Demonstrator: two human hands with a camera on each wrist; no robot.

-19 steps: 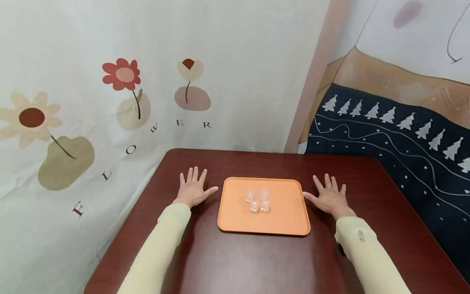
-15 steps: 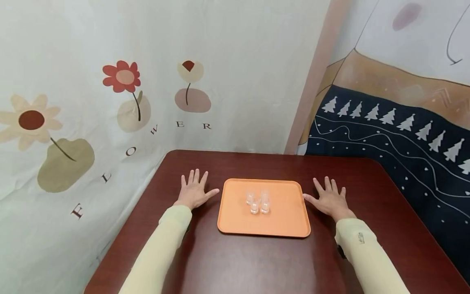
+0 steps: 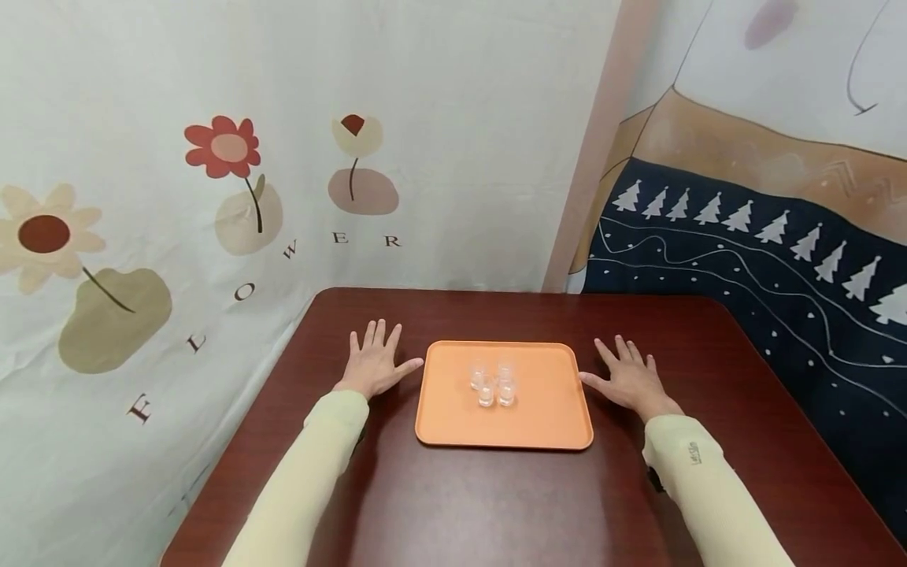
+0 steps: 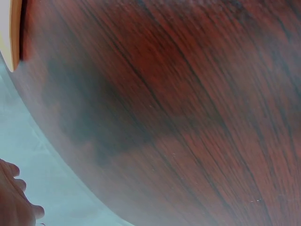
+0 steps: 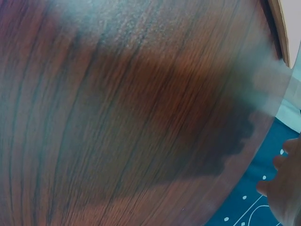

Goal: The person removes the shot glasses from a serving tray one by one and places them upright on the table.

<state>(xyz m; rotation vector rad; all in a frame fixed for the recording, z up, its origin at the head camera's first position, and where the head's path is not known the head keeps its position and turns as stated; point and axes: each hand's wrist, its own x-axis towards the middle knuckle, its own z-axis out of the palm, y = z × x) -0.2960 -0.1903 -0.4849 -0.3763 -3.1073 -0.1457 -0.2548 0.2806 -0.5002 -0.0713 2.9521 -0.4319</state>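
Observation:
Several small clear glasses (image 3: 496, 386) stand grouped near the middle of an orange tray (image 3: 546, 425) on the dark wood table. Left of the tray, my left hand (image 3: 372, 368) is spread with straight fingers, its thumb pointing at the tray's left edge. My right hand (image 3: 627, 378) is spread the same way on the other side, thumb tip right at the tray's right rim. Neither hand holds anything. Each wrist view catches only part of its hand at a lower corner, the left hand (image 4: 16, 200) and the right hand (image 5: 284, 183), with a hand's shadow on the wood.
The reddish-brown table (image 3: 453, 504) has rounded far corners. Behind it hangs a pale cloth (image 3: 468, 157) printed with flowers and letters. A dark blue cloth (image 3: 751, 299) with white trees hangs along the right side.
The head view has shifted slightly, so the tray and backdrop sit a little further left. The right hand's fingers lean slightly more leftward; the glasses stay put on the tray.

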